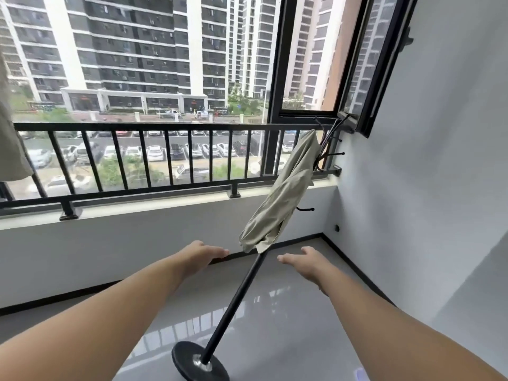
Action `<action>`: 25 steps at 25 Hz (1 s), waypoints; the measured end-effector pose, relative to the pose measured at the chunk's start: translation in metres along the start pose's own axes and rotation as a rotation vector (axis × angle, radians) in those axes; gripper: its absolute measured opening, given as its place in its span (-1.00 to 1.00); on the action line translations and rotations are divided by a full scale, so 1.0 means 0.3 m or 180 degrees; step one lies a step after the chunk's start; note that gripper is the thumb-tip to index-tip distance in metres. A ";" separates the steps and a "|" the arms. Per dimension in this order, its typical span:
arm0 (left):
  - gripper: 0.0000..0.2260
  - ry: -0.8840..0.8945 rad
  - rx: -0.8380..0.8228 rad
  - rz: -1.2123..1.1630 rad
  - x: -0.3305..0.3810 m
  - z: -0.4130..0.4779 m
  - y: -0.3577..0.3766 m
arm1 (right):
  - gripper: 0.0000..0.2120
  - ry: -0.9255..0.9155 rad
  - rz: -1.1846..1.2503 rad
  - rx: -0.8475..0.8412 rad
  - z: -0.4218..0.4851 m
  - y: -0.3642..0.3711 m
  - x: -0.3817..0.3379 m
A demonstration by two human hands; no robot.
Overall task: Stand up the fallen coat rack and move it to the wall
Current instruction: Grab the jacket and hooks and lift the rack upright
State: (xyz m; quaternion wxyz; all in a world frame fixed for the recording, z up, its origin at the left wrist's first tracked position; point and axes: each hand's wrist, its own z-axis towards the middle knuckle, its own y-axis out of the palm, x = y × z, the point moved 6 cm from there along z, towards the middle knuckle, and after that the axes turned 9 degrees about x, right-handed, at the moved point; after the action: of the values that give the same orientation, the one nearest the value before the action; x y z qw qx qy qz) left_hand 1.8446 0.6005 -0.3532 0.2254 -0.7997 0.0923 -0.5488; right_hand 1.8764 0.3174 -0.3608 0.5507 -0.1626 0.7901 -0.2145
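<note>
A black coat rack [238, 298] leans steeply away from me, its round base [189, 358] tipped up on the grey floor and its hooked top [328, 141] resting against the railing by the window corner. A beige garment [283, 193] hangs over its upper pole. My left hand [204, 254] reaches out to the left of the pole, fingers apart, holding nothing. My right hand [301, 259] is stretched out to the right of the pole, also open and not touching it.
A black railing [143, 127] runs along the low white sill wall [137, 243]. A black-framed window sash [376, 64] swings inward above the rack's top. The white side wall [426, 174] stands on the right. Another beige cloth [11, 149] hangs at far left.
</note>
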 end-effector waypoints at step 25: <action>-0.33 0.0271 -0.0879 0.0023 0.588 1.124 0.362 | -0.03 0.0784 0.0731 0.0961 0.980 -0.187 -0.247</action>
State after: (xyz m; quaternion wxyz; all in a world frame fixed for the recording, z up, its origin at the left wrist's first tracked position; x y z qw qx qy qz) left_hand 2.2325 0.5226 -0.3558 0.1110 -0.7987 0.1792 -0.5636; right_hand 2.1793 0.2591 -0.3610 0.4889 0.0402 0.8237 -0.2845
